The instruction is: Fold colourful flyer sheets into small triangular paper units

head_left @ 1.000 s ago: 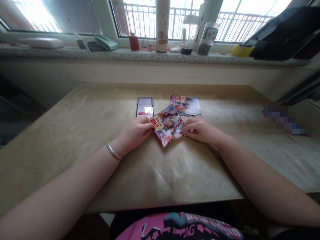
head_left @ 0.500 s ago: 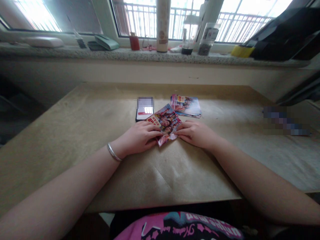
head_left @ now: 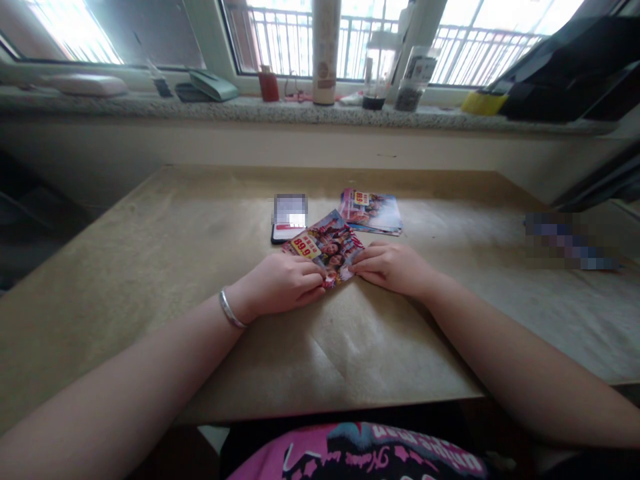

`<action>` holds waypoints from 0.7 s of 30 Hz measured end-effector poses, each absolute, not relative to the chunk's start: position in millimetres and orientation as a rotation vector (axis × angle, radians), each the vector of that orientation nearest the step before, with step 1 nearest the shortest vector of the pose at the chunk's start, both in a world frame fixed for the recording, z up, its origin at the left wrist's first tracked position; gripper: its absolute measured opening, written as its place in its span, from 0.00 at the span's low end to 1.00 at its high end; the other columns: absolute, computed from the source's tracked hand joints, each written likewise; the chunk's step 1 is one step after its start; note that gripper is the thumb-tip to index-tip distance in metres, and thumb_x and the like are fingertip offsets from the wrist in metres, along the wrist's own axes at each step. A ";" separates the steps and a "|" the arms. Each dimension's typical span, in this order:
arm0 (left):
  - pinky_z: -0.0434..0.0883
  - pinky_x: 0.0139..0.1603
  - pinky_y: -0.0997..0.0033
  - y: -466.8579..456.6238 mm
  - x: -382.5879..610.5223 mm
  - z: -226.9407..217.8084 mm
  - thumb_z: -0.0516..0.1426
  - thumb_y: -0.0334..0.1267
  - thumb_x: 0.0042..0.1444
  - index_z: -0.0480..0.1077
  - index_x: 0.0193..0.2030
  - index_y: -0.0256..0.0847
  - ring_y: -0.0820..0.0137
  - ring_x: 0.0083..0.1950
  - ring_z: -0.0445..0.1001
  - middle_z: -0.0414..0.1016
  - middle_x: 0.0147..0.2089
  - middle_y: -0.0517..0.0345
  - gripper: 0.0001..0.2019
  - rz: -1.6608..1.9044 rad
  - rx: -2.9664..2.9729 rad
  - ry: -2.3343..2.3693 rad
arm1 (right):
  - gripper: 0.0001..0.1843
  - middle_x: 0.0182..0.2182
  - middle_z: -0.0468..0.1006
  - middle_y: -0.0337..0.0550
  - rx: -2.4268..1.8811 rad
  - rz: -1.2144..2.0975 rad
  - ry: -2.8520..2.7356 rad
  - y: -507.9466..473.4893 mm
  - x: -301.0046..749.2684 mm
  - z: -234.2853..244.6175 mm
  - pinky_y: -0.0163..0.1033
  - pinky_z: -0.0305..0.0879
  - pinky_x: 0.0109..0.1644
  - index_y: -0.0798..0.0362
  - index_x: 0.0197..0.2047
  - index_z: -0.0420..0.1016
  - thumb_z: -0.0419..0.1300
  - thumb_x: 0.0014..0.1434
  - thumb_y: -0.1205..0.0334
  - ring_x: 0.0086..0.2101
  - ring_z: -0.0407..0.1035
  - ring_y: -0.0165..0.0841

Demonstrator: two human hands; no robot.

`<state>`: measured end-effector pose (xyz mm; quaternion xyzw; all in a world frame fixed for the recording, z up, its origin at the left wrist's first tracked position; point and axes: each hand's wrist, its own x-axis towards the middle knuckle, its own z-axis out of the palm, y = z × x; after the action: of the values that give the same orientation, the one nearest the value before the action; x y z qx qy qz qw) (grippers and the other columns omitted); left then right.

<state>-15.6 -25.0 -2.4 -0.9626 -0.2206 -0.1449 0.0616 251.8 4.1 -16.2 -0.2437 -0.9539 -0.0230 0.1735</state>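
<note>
A colourful printed flyer [head_left: 331,241] with a yellow "89.9" label lies slanted on the table between my hands. My left hand [head_left: 285,283], a silver bangle at its wrist, has its fingers closed on the flyer's lower left edge. At the lower right edge, my right hand [head_left: 393,267] pinches the paper between thumb and fingers. Just behind the flyer a stack of similar flyers [head_left: 373,210] rests on the table. A phone [head_left: 283,232] lies to the left of that stack, and the flyer's left corner comes close to it.
The table [head_left: 225,200] has a beige cover. At its right side lies a blurred, pixelated item [head_left: 570,243]. On the stone windowsill [head_left: 280,115] stand a tall cylinder [head_left: 325,60], a red bottle [head_left: 269,85], a green case [head_left: 214,85] and clear containers [head_left: 376,73].
My left hand has moved slightly down and toward the right along the flyer's edge. The flyer's lower part, raised and creased before, now looks flatter, and more of its label shows.
</note>
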 end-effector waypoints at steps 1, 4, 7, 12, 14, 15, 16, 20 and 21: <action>0.72 0.38 0.73 -25.2 -15.3 -2.8 0.49 0.39 0.65 0.74 0.37 0.39 0.71 0.38 0.77 0.79 0.38 0.56 0.14 -0.464 -2.907 -0.682 | 0.12 0.40 0.82 0.42 -0.675 -0.046 -2.710 4.0 251.4 -16.6 0.37 0.67 0.43 0.48 0.41 0.81 0.55 0.63 0.62 0.38 0.73 0.32; 0.70 0.36 0.73 -23.9 -15.7 -4.3 0.49 0.39 0.64 0.73 0.34 0.39 0.71 0.35 0.76 0.78 0.34 0.56 0.14 -0.518 -2.913 -0.801 | 0.14 0.40 0.82 0.41 -0.637 -0.024 -2.726 3.1 249.4 -17.5 0.36 0.67 0.43 0.48 0.42 0.81 0.53 0.65 0.62 0.39 0.73 0.32; 0.69 0.35 0.73 -20.8 -15.9 -5.6 0.50 0.37 0.61 0.73 0.33 0.39 0.72 0.33 0.74 0.76 0.32 0.56 0.12 -0.602 -2.946 -0.991 | 0.13 0.40 0.82 0.41 -0.633 -0.038 -2.718 1.9 247.5 -17.9 0.36 0.67 0.42 0.47 0.42 0.81 0.54 0.64 0.62 0.39 0.73 0.32; 0.69 0.38 0.73 -16.8 -12.3 -6.7 0.52 0.35 0.59 0.70 0.30 0.38 0.71 0.35 0.71 0.75 0.32 0.57 0.09 -0.764 -2.996 -1.261 | 0.12 0.40 0.81 0.40 -0.678 0.009 -2.701 0.1 246.1 -15.5 0.37 0.68 0.42 0.48 0.40 0.81 0.56 0.61 0.64 0.38 0.73 0.32; 0.69 0.39 0.71 -16.1 -10.7 -7.4 0.52 0.35 0.58 0.69 0.29 0.38 0.71 0.36 0.71 0.74 0.33 0.56 0.09 -0.795 -2.968 -1.365 | 0.11 0.39 0.81 0.42 -0.722 0.027 -2.706 -0.8 245.1 -13.9 0.37 0.67 0.42 0.49 0.38 0.81 0.56 0.60 0.64 0.38 0.73 0.33; 0.70 0.40 0.70 -15.8 -10.2 -7.8 0.52 0.34 0.58 0.69 0.28 0.38 0.70 0.37 0.71 0.74 0.34 0.55 0.09 -0.811 -2.958 -1.394 | 0.10 0.39 0.81 0.42 -0.750 0.037 -2.707 -1.3 244.4 -13.4 0.37 0.67 0.42 0.50 0.38 0.81 0.57 0.60 0.64 0.37 0.73 0.33; 0.70 0.40 0.70 -15.6 -9.8 -8.4 0.52 0.34 0.58 0.68 0.28 0.38 0.70 0.38 0.71 0.74 0.35 0.55 0.09 -0.826 -2.954 -1.404 | 0.10 0.38 0.81 0.43 -0.775 0.049 -2.705 -1.6 243.8 -13.1 0.37 0.67 0.42 0.50 0.37 0.81 0.56 0.60 0.64 0.37 0.73 0.33; 0.70 0.41 0.68 -14.1 -9.8 -10.5 0.54 0.32 0.56 0.67 0.26 0.37 0.70 0.37 0.70 0.72 0.34 0.54 0.08 -0.838 -2.896 -1.386 | 0.12 0.37 0.81 0.45 -0.897 0.076 -2.638 -1.9 241.6 -15.1 0.37 0.67 0.40 0.51 0.42 0.80 0.55 0.61 0.63 0.36 0.73 0.33; 0.70 0.40 0.68 -13.6 -9.9 -10.8 0.54 0.32 0.56 0.67 0.26 0.37 0.70 0.36 0.70 0.72 0.33 0.55 0.08 -0.829 -2.868 -1.387 | 0.13 0.37 0.81 0.45 -0.934 0.075 -2.607 -1.7 241.2 -16.0 0.37 0.66 0.40 0.51 0.45 0.79 0.55 0.61 0.63 0.36 0.73 0.33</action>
<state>-9.9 -13.6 -10.8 -0.8688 -0.4201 -0.2512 -0.0749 241.2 -1.7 -16.0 -0.3315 -0.9248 0.0268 0.1847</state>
